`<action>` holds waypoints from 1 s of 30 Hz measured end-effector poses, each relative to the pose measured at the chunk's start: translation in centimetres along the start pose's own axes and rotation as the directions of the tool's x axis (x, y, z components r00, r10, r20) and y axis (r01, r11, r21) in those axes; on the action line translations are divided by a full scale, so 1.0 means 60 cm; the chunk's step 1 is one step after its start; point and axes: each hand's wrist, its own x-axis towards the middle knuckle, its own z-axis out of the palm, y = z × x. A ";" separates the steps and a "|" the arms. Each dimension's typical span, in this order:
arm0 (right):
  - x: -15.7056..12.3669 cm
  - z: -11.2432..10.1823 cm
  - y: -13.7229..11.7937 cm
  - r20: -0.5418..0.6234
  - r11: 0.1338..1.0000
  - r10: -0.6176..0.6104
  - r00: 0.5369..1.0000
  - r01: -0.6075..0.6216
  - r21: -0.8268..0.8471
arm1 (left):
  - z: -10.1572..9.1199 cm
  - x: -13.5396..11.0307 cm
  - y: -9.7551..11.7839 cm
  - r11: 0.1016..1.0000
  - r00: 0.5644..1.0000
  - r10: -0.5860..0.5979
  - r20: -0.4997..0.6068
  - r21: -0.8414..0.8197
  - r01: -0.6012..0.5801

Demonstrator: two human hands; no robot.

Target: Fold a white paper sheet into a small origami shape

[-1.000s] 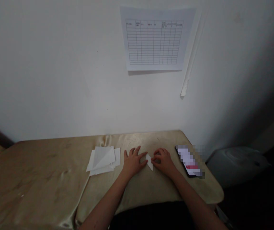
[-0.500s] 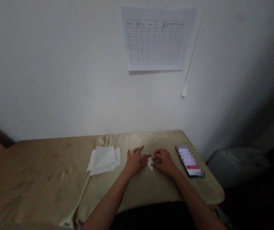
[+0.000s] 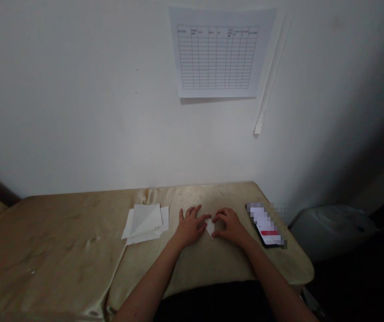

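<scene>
A small folded piece of white paper [image 3: 210,229] lies on the cloth-covered table between my hands, narrowing to a point toward me. My left hand [image 3: 191,227] rests on the table with its fingers spread, index fingertip at the paper's upper end and thumb by its left side. On the other side, my right hand [image 3: 228,225] is curled, with the thumb on the paper's lower right edge and fingertips on its upper right. The fingertips partly cover the paper.
Several loose white paper sheets [image 3: 147,221] lie overlapped left of my hands. A phone [image 3: 262,226] with a blurred screen lies near the table's right edge. The tabletop [image 3: 61,237] meets a wall bearing a printed form [image 3: 217,58]. A greyish bag-like object [image 3: 333,230] stands right of the table.
The right fingers have shifted slightly along the paper's edge, and more of the paper is covered or turned. The left hand stays nearly still.
</scene>
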 end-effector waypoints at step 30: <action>0.004 0.007 0.011 -0.131 0.995 -0.032 0.991 0.044 0.095 | 0.001 0.007 -0.002 0.976 0.979 0.024 -0.202 -0.207 -0.067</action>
